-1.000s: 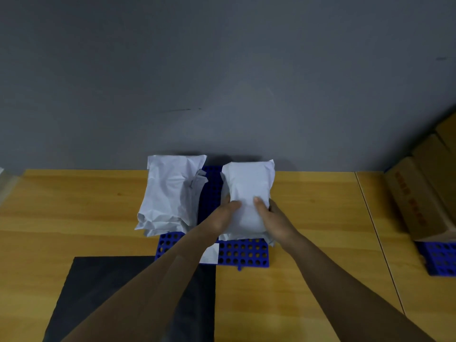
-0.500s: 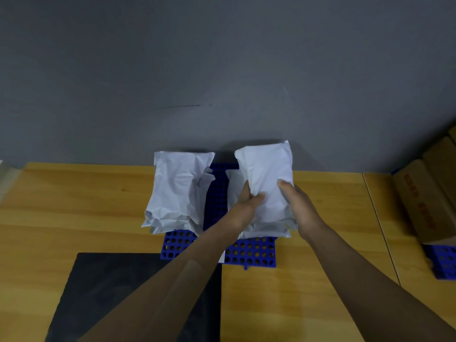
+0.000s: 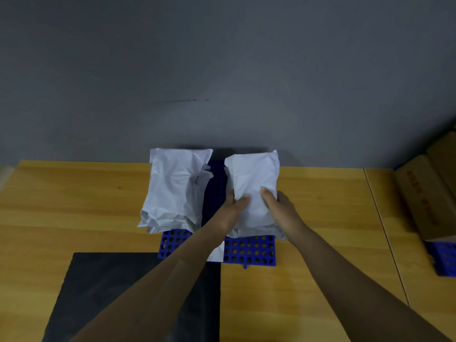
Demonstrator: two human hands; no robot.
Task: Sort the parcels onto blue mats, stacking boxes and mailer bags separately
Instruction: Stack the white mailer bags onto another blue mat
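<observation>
Now both hands clasp the bag (image 3: 251,174) at its near end: the left hand (image 3: 232,213) takes the left edge, the right hand (image 3: 281,211) the right edge, thumbs on top. The bag runs straight away from the grip toward the wall, its long axis parallel to the pile (image 3: 175,188) just beside it, with a strip of mat (image 3: 215,193) bare between. It lies over lower bags (image 3: 261,230) on the mat's right half; I cannot tell whether its weight is fully down. Neither hand is nearer.

The person's left hand (image 3: 232,213) and right hand (image 3: 281,211), both bare. Behind each hand, the left forearm (image 3: 172,280) and right forearm (image 3: 345,272) are bare too, slender and smooth.
</observation>
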